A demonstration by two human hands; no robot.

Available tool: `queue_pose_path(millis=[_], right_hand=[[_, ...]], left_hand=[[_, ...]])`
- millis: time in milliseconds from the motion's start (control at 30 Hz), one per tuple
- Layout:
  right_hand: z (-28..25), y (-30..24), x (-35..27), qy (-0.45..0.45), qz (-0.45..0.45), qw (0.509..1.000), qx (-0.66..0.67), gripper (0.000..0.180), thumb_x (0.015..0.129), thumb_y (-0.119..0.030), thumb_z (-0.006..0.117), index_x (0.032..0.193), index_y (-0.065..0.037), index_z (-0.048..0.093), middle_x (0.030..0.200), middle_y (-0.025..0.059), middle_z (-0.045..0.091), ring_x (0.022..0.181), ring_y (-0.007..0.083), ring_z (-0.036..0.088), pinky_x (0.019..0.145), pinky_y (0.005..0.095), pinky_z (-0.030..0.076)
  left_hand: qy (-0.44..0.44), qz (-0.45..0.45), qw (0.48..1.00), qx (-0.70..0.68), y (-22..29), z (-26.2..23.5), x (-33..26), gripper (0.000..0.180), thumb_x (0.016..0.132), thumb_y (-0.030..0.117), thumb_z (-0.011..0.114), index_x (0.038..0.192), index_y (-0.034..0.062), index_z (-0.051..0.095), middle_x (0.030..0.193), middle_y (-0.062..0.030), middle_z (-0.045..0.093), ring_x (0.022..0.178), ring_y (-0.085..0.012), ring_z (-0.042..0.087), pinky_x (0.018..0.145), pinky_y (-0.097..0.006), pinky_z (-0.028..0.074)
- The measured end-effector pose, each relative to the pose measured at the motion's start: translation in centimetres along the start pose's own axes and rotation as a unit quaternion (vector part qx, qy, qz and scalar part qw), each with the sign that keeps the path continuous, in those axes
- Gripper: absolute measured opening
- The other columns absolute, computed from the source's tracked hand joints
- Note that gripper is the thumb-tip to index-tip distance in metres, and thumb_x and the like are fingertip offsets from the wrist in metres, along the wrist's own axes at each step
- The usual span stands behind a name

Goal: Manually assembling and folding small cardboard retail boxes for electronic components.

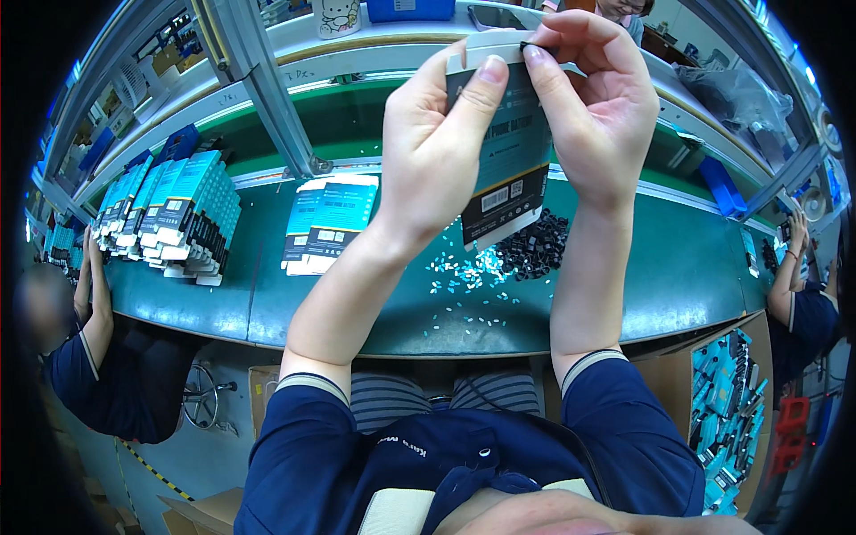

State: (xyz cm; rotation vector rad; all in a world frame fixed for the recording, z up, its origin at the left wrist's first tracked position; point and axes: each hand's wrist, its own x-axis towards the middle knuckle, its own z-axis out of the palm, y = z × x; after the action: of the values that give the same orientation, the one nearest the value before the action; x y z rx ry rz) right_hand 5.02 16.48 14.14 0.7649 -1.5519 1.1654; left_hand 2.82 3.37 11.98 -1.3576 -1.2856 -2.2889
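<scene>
I hold box raised above desk far edge: left hand grips side, right hand pinches black clip at top. Clip seems half fitted; stacks near left edge.

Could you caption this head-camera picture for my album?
Both hands, left hand and right hand, hold a flat teal package above a green workbench.

Both arms raised, left hand and right hand pinching.
</scene>
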Motion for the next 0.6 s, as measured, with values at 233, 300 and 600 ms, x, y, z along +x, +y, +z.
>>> queue_pose_path(millis=[233,300,600], right_hand=[[1.5,-0.4,-0.9,0.052,0.037,0.997,-0.037,0.025,0.081,0.005,0.063,0.104,0.001,0.057,0.093,0.0067,0.063,0.082,0.0088,0.060,0.074,0.0185,0.048],[1.9,0.0,-1.0,0.073,0.071,0.995,-0.015,0.025,0.083,0.002,0.062,0.107,0.000,0.057,0.098,0.0063,0.062,0.088,0.0089,0.059,0.077,0.0188,0.047],[3.8,0.8,0.4,0.069,-0.012,0.981,0.180,0.011,0.082,0.007,0.058,0.089,0.000,0.053,0.081,0.0012,0.058,0.071,0.0033,0.055,0.064,0.0155,0.044]], left_hand=[[0.021,0.034,0.999,0.018,0.5,-0.2,-0.3,0.026,0.096,0.015,0.049,0.112,-0.0034,0.057,0.096,-0.0064,0.064,0.086,-0.0077,0.057,0.077,-0.022,0.048],[0.019,0.046,0.998,0.028,0.6,-0.5,-0.3,0.025,0.096,0.015,0.049,0.112,-0.0035,0.057,0.095,-0.0065,0.064,0.085,-0.0077,0.057,0.076,-0.022,0.048],[0.024,0.061,0.996,0.066,0.4,-0.7,-0.1,0.027,0.094,0.017,0.052,0.114,-0.0021,0.058,0.101,-0.0051,0.063,0.093,-0.0088,0.055,0.085,-0.022,0.041]])
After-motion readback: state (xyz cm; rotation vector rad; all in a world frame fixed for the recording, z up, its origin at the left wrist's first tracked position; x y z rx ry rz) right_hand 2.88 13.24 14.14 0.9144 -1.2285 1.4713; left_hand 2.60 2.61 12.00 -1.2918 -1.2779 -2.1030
